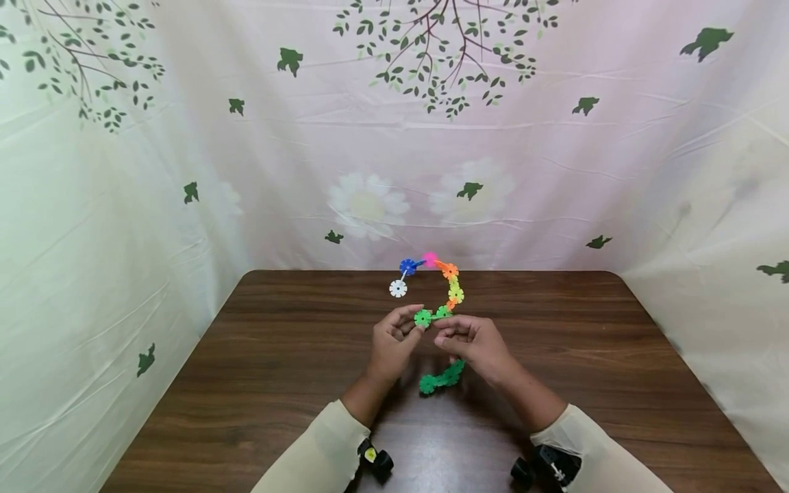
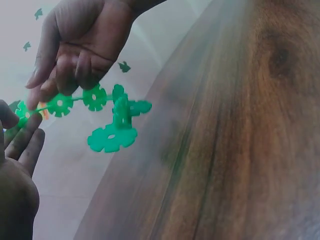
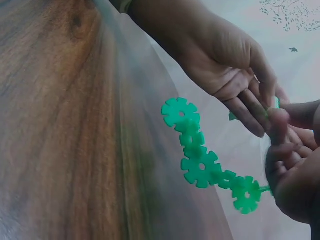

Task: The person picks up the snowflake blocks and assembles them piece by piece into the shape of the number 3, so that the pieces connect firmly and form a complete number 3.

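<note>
A curved chain of interlocking flower-shaped plastic discs rises above my hands in the head view, running from a white disc (image 1: 398, 288) through blue, pink, orange and yellow. At its lower end my left hand (image 1: 393, 342) pinches a green disc (image 1: 422, 318) between thumb and fingers. Close beside it, my right hand (image 1: 477, 342) grips a green part with curled fingers. Below the right hand hangs a green disc chain (image 1: 442, 378), seen closer in the right wrist view as linked discs (image 3: 201, 167). Fingers hide where the green pieces meet, so I cannot tell whether both lengths are joined.
A dark wood-grain table (image 1: 277, 383) lies under both hands. Behind and at the sides hangs a pale curtain (image 1: 524, 150) printed with leaves, birds and flowers. Black wrist cameras (image 1: 382, 462) are strapped over the cream sleeves (image 1: 320, 452).
</note>
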`<control>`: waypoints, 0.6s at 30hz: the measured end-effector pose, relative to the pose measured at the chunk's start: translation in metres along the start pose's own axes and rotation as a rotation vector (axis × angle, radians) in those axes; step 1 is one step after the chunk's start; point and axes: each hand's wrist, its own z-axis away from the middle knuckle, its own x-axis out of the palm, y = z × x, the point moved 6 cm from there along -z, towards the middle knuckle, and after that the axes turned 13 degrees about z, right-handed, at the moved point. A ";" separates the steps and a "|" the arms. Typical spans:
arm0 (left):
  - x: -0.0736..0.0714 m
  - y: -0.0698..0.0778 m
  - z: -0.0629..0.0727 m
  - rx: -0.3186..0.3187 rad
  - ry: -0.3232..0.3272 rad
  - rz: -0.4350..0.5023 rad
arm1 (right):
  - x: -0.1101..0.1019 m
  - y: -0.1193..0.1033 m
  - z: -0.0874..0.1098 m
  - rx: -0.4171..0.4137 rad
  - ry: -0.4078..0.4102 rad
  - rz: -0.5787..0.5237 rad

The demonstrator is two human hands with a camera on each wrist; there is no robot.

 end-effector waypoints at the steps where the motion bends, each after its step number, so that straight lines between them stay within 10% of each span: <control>1: -0.001 0.000 -0.001 -0.002 0.008 0.006 | -0.003 0.000 0.000 0.007 0.032 -0.001; 9: -0.006 0.000 -0.004 -0.022 0.013 0.107 | -0.026 -0.003 0.003 -0.029 0.395 0.117; 18: -0.008 -0.002 -0.004 -0.040 -0.002 0.116 | -0.021 0.005 -0.002 -0.011 0.289 0.232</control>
